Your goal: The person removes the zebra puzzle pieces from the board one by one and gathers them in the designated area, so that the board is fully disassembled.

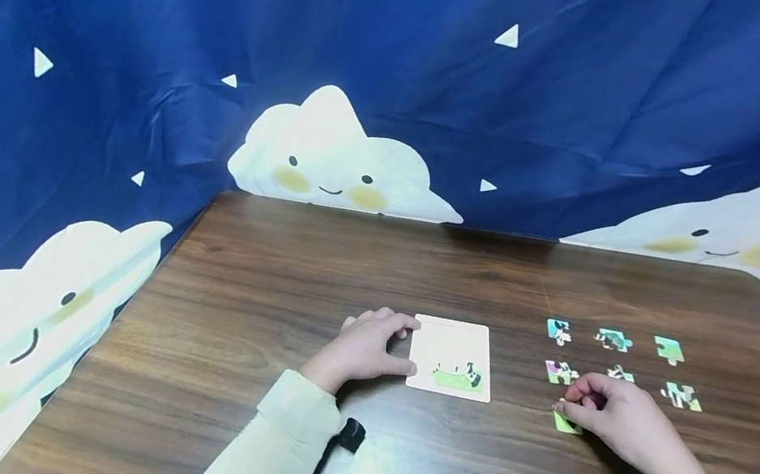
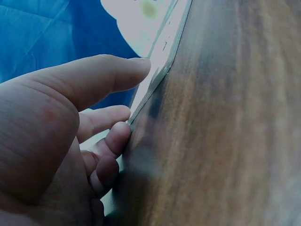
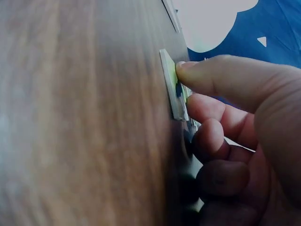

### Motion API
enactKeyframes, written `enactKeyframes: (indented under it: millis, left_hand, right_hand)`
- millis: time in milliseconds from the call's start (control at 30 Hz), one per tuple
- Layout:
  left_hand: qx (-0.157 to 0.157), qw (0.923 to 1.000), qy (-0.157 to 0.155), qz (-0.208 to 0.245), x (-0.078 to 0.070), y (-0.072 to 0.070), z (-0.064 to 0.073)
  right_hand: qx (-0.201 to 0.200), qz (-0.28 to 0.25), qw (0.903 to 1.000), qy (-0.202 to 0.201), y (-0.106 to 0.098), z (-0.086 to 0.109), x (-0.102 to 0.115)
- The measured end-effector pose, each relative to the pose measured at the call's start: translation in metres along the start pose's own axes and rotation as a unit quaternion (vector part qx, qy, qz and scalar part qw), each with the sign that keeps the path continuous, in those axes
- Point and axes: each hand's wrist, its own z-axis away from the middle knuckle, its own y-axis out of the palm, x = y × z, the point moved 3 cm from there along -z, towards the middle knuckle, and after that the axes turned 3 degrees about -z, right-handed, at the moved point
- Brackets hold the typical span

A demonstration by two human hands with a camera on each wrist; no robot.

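A square white puzzle board [image 1: 448,345] lies on the table, with one green-bottomed piece bearing part of a black-and-white figure set in its lower right area. My left hand [image 1: 371,346] touches the board's left edge, thumb and index finger spread apart; in the left wrist view the thumb rests on the board [image 2: 162,52] and the other fingers curl beside its edge. Over on the right, my right hand [image 1: 625,425] pinches a green puzzle piece [image 1: 567,424] between thumb and index finger. Seen from the right wrist, that puzzle piece [image 3: 171,70] lies at or very near the tabletop.
Loose puzzle pieces stand in two rows beyond my right hand, among them a blue one [image 1: 557,331], a green one [image 1: 668,351] and a pink one [image 1: 560,372]. The brown wooden table [image 1: 197,374] ends at a blue cloud-printed curtain [image 1: 409,45].
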Motion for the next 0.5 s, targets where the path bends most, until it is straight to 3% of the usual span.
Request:
enactKeyframes:
  millis: [100, 267, 500]
  left_hand:
    - [0.001, 1.0, 0.004, 0.002, 0.0, 0.0, -0.001]
    - [-0.001, 1.0, -0.002, -0.004, 0.001, -0.001, -0.001]
    - [0.002, 1.0, -0.006, -0.007, 0.001, 0.002, -0.003]
  right_hand:
    - [-0.031, -0.011, 0.9994, -0.012, -0.003, 0.0, 0.004]
    - [-0.098, -0.036, 0.9925, -0.063, 0.003, -0.006, 0.032]
    - [-0.046, -0.021, 0.9945, -0.092, 0.031, -0.02, 0.078]
